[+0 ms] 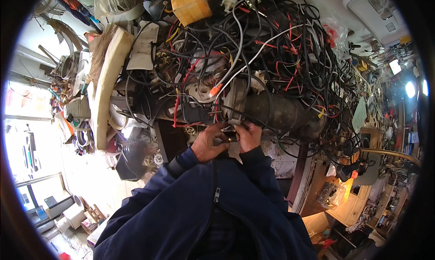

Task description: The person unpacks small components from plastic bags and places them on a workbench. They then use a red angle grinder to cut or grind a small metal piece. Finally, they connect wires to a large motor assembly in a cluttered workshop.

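Observation:
Close to my chest, my left hand (210,143) and my right hand (249,136) meet at the near edge of a big heap of tangled cables (290,42). Thumb and fingers are pinched on both. A small dark piece (232,136) with a yellowish spot shows between the fingertips; its kind is too small to tell. Just beyond my hands lies a grimy cylindrical motor (276,114) with a metal collar (235,97) at its left end. Thin red and black wires run down beside my left fingers. An orange-tipped connector (215,90) on a pale cable rests above.
A yellow-taped box (191,6) sits atop the heap. To the left stands a long cream foam slab (108,87). A brass-coloured curved pipe (394,155) juts out at right, above a clear bag of small parts (331,194). Crowded shelves line the right side.

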Motion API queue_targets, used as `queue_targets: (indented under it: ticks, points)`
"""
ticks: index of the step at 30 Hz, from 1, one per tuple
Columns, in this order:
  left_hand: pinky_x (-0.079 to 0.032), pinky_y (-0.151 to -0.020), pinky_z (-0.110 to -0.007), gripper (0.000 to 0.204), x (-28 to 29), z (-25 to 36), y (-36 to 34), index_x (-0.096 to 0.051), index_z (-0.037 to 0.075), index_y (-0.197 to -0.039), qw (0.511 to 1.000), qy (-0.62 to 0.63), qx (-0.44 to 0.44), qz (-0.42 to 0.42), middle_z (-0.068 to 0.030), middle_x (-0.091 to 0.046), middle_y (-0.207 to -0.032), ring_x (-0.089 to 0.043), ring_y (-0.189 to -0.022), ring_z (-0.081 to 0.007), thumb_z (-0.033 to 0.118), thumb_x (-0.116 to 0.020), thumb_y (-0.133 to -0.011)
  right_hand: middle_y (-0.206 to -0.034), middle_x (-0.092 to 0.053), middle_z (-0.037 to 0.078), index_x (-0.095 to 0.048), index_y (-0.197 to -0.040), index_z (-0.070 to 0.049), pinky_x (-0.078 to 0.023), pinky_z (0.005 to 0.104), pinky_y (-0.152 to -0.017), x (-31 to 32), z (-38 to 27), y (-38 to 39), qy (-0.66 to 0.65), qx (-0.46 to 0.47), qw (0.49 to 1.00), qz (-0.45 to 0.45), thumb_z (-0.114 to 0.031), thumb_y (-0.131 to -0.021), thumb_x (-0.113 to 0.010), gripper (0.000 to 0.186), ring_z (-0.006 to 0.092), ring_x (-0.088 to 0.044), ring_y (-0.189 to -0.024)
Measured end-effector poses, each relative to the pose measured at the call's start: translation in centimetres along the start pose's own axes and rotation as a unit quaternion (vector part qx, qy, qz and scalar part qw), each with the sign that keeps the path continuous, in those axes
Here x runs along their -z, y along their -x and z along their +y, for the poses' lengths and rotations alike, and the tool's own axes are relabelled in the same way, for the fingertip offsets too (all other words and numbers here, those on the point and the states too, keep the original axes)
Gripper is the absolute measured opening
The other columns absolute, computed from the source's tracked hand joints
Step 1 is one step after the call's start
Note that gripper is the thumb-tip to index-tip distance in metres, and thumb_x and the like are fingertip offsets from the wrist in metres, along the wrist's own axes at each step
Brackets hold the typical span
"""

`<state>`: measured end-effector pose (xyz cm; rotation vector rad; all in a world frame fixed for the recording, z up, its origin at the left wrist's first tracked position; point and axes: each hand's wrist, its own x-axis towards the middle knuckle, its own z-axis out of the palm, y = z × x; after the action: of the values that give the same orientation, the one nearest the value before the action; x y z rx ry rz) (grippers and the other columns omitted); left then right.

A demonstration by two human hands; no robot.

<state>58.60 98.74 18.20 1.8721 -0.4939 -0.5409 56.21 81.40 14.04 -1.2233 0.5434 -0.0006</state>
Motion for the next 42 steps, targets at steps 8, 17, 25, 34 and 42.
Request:
queue_targets:
  ticks: [8, 17, 25, 34, 42]
  points:
    - [-0.040, -0.100, -0.044, 0.020, 0.2, 0.5, -0.1, -0.069, 0.000, -0.086, 1.000, 0.013, 0.005, -0.002, -0.0252, -0.051, -0.132, -0.049, -0.124, -0.0376, 0.017, -0.073, -0.075, -0.068, -0.054, -0.001, -0.063, -0.084, 0.001, -0.030, 0.0249, -0.046, 0.3, 0.8, -0.7, -0.014, -0.011, 1.000, -0.002, 0.002, -0.080, -0.061, 0.005, 0.0059, -0.043, -0.053]
    - [-0.045, -0.093, -0.040, 0.019, -0.2, -0.6, -0.2, -0.068, -0.001, -0.090, 1.000, 0.004, -0.014, 0.006, -0.0224, -0.056, -0.127, -0.057, -0.113, -0.0314, 0.014, -0.070, -0.079, -0.064, -0.053, 0.000, -0.062, -0.081, 0.001, -0.031, 0.0252, -0.046, 0.1, 0.3, -0.5, -0.032, -0.043, 0.999, 0.006, 0.002, -0.080, -0.060, 0.002, 0.0070, -0.043, -0.052]
    - [-0.052, -0.070, -0.028, 0.023, -0.4, -2.1, -0.9, -0.064, -0.004, -0.098, 0.872, 0.441, 0.189, 0.094, -0.0064, -0.065, -0.085, -0.063, -0.073, -0.0139, 0.017, -0.066, -0.089, -0.064, -0.053, 0.001, -0.060, -0.080, 0.000, -0.030, 0.0254, -0.043, 0.5, 0.7, -0.7, -0.002, -0.027, 1.000, -0.009, 0.003, -0.081, -0.058, 0.003, 0.0092, -0.044, -0.049]
    - [-0.055, -0.071, -0.029, 0.022, -0.7, -3.3, -0.9, -0.060, -0.001, -0.108, 0.852, 0.491, 0.159, 0.089, -0.0071, -0.067, -0.091, -0.066, -0.079, -0.0151, 0.011, -0.064, -0.090, -0.065, -0.056, 0.003, -0.062, -0.086, 0.001, -0.030, 0.0249, -0.043, 1.0, 1.2, -0.9, -0.004, -0.038, 0.999, -0.020, 0.003, -0.084, -0.057, 0.006, 0.0099, -0.047, -0.051]
    - [-0.056, -0.075, -0.031, 0.031, -0.3, -2.3, -1.1, -0.058, -0.004, -0.117, 0.834, 0.512, 0.183, 0.091, -0.0101, -0.068, -0.099, -0.068, -0.087, -0.0189, 0.009, -0.065, -0.089, -0.066, -0.057, 0.003, -0.063, -0.087, 0.001, -0.029, 0.0246, -0.042, 1.0, 0.8, -0.8, -0.020, -0.050, 0.998, -0.022, 0.003, -0.084, -0.058, 0.006, 0.0098, -0.046, -0.050]
